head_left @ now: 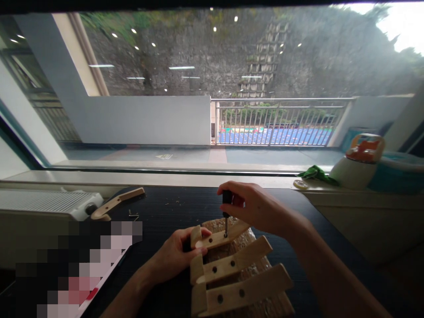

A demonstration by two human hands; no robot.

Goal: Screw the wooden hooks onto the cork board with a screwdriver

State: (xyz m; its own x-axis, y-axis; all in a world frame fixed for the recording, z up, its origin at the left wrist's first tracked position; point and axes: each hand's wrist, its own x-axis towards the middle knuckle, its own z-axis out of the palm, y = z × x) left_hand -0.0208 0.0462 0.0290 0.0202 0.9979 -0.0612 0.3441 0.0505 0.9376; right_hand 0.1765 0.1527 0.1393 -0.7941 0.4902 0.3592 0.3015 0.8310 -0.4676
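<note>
Made out a triangular marking (164, 156) on the floor beyond the glass, but could not read it. Saw a dark, fine-lined tabletop (165, 211) beside a white windowsill (149, 178), with a ribbed radiator (49, 203) to the left and a metal railing (281, 106) outside. Noted a green cloth (316, 174) on the sill, near a white container (353, 172) with an orange top.

Wrapped the right hand (253, 204) around the black handle of a screwdriver (226, 204), held upright with tip down at the right-hand hole of the farthest wooden hook (217, 239). Pinched the same hook's left end between thumb and fingers of the left hand (175, 249). Found it on a bark-covered board (228, 249), beside a middle hook (224, 266) and a nearest hook (232, 293). Saw a loose hook (127, 195) and small screws (133, 215) well apart, farther left.

Lost the board's near edge below the frame, and the lower left to pixelated blocks (92, 269). Could not make out the exact contact at the screwdriver's tip.
</note>
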